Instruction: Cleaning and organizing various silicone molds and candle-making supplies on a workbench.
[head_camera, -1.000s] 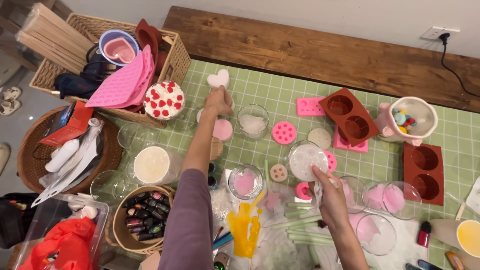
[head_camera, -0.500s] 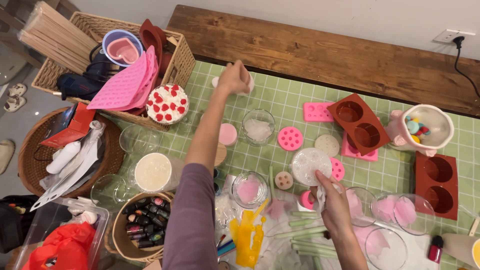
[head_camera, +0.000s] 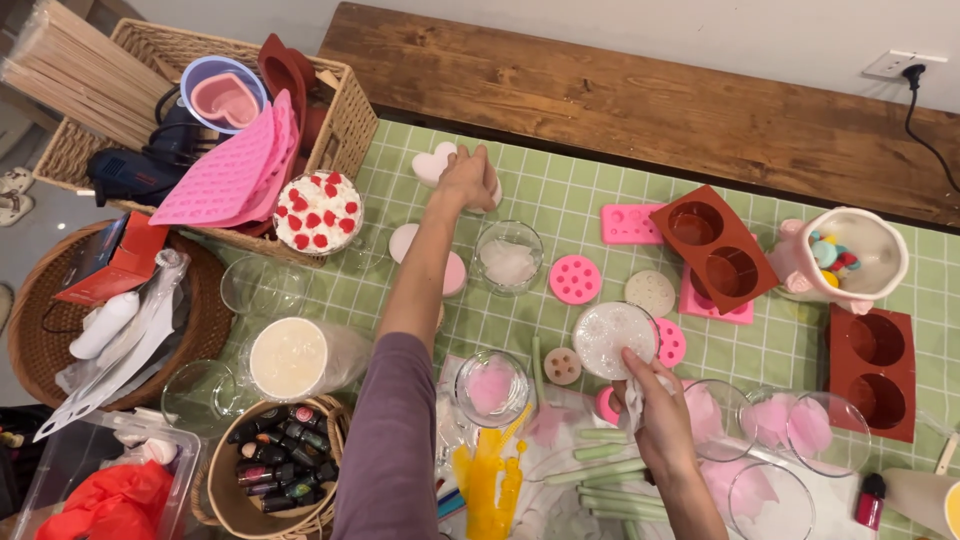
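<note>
Head view: the left hand (head_camera: 466, 178) reaches far up the green checked cloth (head_camera: 560, 215), toward twelve o'clock, with its fingers curled down onto a pale round piece (head_camera: 493, 192) that shows only at the hand's right edge. I cannot tell whether the fingers clamp it or just rest on it. Just beside the hand at nine o'clock lies a pale pink heart piece (head_camera: 432, 163), touching or nearly touching the knuckles.

The right hand (head_camera: 655, 415) sits low, near five o'clock of the frame. Its fingers are closed on a crumpled white wipe (head_camera: 634, 398), and the thumb presses the rim of a round clear dish (head_camera: 612, 339), which tilts toward the camera at eleven o'clock from the hand.

At three o'clock of the dish lies a pink round holed mould (head_camera: 671, 343), partly under it. A small tan holed disc (head_camera: 562, 366) lies at eight o'clock of the dish. Between the two arms stands a glass bowl (head_camera: 492, 385) with pink matter inside. At six o'clock of the left hand stands another glass bowl holding white flakes (head_camera: 508, 260).

A wicker basket (head_camera: 350, 120) with pink moulds stands at nine o'clock of the left hand, well apart.
</note>
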